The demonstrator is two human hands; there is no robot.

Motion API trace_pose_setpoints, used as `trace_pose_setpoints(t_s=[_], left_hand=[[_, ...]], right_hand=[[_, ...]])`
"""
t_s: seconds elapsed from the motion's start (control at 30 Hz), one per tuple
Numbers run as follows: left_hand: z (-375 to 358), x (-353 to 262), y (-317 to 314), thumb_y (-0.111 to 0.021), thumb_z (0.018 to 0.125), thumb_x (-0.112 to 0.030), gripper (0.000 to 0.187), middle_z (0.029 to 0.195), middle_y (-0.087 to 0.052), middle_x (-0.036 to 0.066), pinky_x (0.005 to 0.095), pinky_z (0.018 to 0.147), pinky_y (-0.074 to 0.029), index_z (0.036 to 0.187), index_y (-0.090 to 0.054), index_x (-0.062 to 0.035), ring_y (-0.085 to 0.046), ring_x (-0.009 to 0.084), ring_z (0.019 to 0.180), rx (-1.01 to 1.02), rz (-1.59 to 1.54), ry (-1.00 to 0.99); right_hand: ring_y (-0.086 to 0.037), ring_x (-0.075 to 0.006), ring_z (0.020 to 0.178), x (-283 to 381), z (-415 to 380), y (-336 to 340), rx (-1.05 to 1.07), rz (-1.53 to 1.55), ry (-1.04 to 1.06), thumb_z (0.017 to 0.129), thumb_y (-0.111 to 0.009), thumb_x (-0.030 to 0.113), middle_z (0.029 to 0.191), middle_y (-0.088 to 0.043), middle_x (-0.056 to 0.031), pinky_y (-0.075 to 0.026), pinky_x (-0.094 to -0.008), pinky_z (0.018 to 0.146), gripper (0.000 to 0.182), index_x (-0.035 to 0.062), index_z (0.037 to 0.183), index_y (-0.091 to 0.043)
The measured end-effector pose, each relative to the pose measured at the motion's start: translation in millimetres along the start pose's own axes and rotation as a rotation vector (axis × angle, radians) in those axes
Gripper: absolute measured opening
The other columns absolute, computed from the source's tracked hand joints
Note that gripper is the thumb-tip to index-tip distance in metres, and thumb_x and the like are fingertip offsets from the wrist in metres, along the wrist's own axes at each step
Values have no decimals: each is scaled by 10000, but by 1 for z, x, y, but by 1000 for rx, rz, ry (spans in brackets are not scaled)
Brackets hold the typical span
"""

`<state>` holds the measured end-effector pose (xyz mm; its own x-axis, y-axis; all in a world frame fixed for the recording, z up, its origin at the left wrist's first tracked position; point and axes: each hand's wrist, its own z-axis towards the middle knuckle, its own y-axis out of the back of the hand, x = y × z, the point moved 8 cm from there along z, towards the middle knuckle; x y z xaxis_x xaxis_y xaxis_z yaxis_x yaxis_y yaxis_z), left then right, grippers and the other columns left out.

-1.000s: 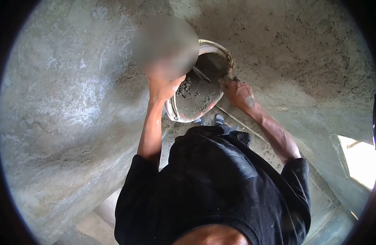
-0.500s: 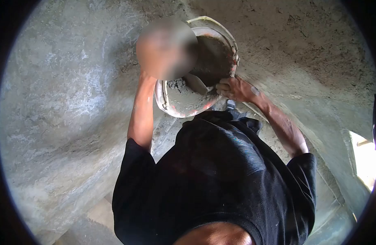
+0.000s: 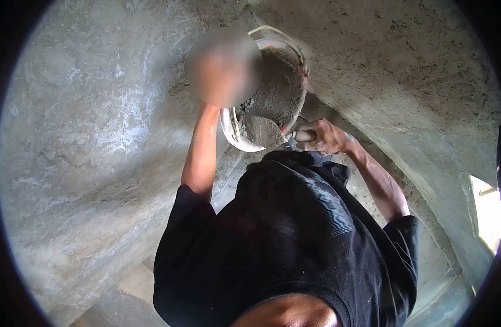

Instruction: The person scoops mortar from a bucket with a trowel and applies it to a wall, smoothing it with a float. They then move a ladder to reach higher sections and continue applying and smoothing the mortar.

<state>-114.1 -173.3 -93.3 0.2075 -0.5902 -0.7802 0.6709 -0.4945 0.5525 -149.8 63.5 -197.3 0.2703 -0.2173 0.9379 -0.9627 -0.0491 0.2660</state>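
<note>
A bucket [image 3: 240, 143] of wet grey mortar [image 3: 283, 82] is in front of my body, its mouth facing me. My right hand [image 3: 322, 136] is closed around the handle of a trowel [image 3: 263, 131]. The trowel's blade carries mortar and lies over the near side of the bucket's mouth. A blurred patch hides my left hand [image 3: 223, 71], which is at the bucket's left side; its fingers cannot be made out.
A rough grey plastered wall [image 3: 98, 125] rises on the left. More rough cement surface [image 3: 392, 71] lies beyond the bucket to the right. A bright opening [image 3: 489, 210] shows at the far right. My black shirt [image 3: 283, 234] fills the lower middle.
My right hand has drawn the trowel toward my body, from inside the bucket to its near rim, with mortar on the blade. The bucket and my left arm have shifted slightly.
</note>
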Motion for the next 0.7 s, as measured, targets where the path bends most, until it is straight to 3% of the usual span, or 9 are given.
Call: trace_pose_setpoints(t_s=[0.07, 0.13, 0.27, 0.33, 0.37, 0.4, 0.47, 0.53, 0.7], left_hand=[[-7, -8, 7, -643, 523, -30, 113, 538, -474, -19, 247, 447, -323, 588, -565, 20, -390, 66, 489, -5, -6, 5], [-12, 4, 21, -650, 526, -26, 129, 556, -516, -8, 241, 461, -356, 629, -597, 31, -436, 63, 504, -55, -93, 128], [-23, 51, 53, -654, 562, -65, 137, 599, -600, 22, 260, 476, -400, 671, -635, 15, -515, 86, 529, -127, -135, 289], [-34, 46, 66, -663, 569, -94, 151, 591, -607, 33, 271, 474, -404, 677, -634, 7, -519, 92, 520, -212, -182, 300], [-36, 51, 66, -672, 564, -101, 165, 576, -601, 38, 279, 476, -407, 680, -627, 7, -515, 94, 507, -209, -134, 287], [-38, 55, 66, -673, 560, -105, 182, 568, -599, 41, 286, 479, -412, 699, -637, 7, -512, 95, 501, -268, -138, 250], [-44, 70, 63, -670, 532, -105, 186, 542, -590, 42, 294, 462, -413, 682, -651, 5, -506, 100, 489, -279, -99, 307], [-52, 93, 50, -663, 511, -95, 188, 502, -566, 69, 318, 458, -418, 654, -631, 23, -514, 132, 457, -342, -95, 263], [-71, 92, 42, -623, 500, -36, 179, 616, -606, 95, 310, 527, -444, 663, -618, 39, -567, 156, 537, -307, -86, 154]], right_hand=[[-580, -174, 587, -25, 4, -15, 54, 126, 0, 731, -667, 303, 689, -609, -76, -452, -338, 536, 495, 45, 1142, -566], [-553, -79, 619, -71, 10, -35, 103, 519, -9, 753, -675, 359, 696, -592, -27, -450, -252, 498, 521, 24, 1136, -563], [-574, -83, 672, -41, 0, -33, 117, 761, 17, 743, -684, 444, 877, -612, -50, -493, -221, 566, 635, 19, 1184, -516], [-587, -127, 752, -69, -3, -20, -153, 456, 141, 773, -657, 434, 909, -612, -53, -513, -271, 664, 601, 44, 1205, -507], [-585, -184, 898, -44, -23, -13, -138, 455, -201, 803, -628, 415, 971, -619, -81, -488, -331, 799, 583, 61, 1244, -485], [-570, -223, 977, -86, -23, 0, -423, -25, -63, 798, -627, 388, 980, -628, -108, -446, -367, 870, 562, 45, 1224, -501], [-601, -257, 917, -42, -26, 16, -433, -32, 141, 752, -635, 347, 966, -635, -156, -463, -365, 809, 514, -1, 1123, -555], [-615, -276, 878, -15, -37, 25, -423, -133, -26, 728, -659, 349, 955, -629, -188, -468, -361, 781, 527, -1, 1109, -557], [-611, -319, 804, 50, -47, 49, -580, -328, -60, 681, -728, 355, 861, -611, -196, -467, -381, 724, 603, 37, 1147, -515]])
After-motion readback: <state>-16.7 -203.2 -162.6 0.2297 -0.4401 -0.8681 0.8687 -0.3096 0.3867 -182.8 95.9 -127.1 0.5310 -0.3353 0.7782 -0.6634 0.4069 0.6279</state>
